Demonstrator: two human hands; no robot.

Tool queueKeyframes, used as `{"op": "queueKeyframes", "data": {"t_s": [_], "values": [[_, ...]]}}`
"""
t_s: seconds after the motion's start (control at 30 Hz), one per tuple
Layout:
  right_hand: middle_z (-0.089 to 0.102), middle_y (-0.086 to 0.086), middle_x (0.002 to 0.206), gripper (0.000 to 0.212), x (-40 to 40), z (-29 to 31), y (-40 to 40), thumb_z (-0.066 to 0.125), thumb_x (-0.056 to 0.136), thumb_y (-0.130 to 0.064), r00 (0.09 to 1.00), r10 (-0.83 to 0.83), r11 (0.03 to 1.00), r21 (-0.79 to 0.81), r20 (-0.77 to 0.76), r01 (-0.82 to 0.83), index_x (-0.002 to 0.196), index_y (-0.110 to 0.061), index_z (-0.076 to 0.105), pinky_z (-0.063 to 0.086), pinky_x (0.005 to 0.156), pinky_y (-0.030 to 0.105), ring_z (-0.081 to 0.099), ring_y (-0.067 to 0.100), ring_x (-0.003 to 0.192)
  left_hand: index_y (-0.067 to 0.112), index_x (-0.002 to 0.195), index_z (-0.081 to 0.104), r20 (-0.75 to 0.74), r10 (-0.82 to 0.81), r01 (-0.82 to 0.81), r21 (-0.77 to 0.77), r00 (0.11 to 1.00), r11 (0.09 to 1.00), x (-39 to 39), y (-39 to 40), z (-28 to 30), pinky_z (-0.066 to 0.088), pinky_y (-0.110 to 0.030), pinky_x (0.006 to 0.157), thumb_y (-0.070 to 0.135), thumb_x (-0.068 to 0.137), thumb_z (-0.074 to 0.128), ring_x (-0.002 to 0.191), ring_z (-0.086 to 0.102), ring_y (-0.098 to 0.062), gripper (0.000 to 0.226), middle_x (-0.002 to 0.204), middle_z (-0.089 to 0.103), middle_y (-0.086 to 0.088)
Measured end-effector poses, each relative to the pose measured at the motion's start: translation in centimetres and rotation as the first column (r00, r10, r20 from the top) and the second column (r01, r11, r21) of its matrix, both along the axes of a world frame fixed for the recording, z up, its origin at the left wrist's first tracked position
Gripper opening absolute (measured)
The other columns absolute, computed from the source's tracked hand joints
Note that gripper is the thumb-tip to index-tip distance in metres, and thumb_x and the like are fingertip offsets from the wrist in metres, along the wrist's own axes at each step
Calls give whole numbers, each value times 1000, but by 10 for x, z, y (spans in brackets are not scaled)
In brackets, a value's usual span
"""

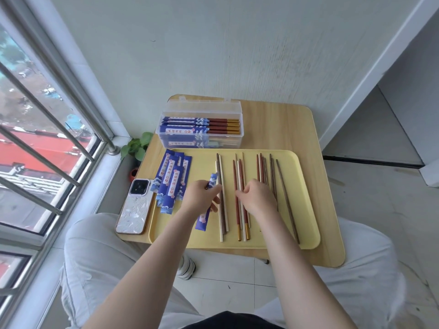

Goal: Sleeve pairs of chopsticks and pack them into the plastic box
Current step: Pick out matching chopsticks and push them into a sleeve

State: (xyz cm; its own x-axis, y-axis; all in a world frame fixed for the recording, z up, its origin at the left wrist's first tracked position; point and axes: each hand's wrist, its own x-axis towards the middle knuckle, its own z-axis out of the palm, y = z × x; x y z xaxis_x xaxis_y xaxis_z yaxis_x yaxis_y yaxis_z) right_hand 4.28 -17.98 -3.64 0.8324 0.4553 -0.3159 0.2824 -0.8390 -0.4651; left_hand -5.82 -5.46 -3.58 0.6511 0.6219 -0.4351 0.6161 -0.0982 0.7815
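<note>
- Both forearms reach from the lap over the near rim of the yellow tray (306, 236), which lies on a small wooden table (330, 210).
- Left hand (202, 198) grips a blue paper sleeve (206, 210) with curled fingers; the sleeve runs lengthwise under the hand.
- Right hand (256, 198) has its fingertips curled down onto the red, gold-tipped chopsticks (237, 210); whether it pinches one, I cannot tell.
- Loose chopsticks (273, 172), white, red and dark brown, lie lengthwise across the tray's middle and right.
- Spare sleeves (169, 181) overlap at the tray's left edge.
- Plastic box (199, 129), lid raised, stands just behind the tray and holds sleeved pairs.
- Phone (135, 207) lies between the tray and the table's left edge.
</note>
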Motion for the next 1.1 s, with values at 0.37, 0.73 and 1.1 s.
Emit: {"op": "queueKeyframes", "data": {"t_s": [0.37,0.73,1.1], "values": [[65,5,95,28,-28,-3,25,63,94,-32,971,124,977,-197,205,-83,108,-8,56,41,55,28,61,23,75,-3,108,68,76,398,-314,-489,914,814,-9,-1,-9,61,-31,60,28,96,66,60,68,-23,34,79,72,-15],[57,0,79,10,-17,2,18,59,96,-17,999,9,993,113,32,-13,101,-12,52,40,52,25,57,18,66,3,106,66,73,349,-271,-491,934,828,-11,3,-16,61,-32,60,27,95,68,64,69,-25,27,79,73,-15],[76,0,91,26,-5,57,17,53,95,-4,945,95,754,642,-313,137,112,-14,70,51,54,25,72,14,65,5,103,62,117,275,-195,-453,954,870,-12,12,-13,52,-32,57,17,91,71,51,55,-18,19,64,58,-3]]}}
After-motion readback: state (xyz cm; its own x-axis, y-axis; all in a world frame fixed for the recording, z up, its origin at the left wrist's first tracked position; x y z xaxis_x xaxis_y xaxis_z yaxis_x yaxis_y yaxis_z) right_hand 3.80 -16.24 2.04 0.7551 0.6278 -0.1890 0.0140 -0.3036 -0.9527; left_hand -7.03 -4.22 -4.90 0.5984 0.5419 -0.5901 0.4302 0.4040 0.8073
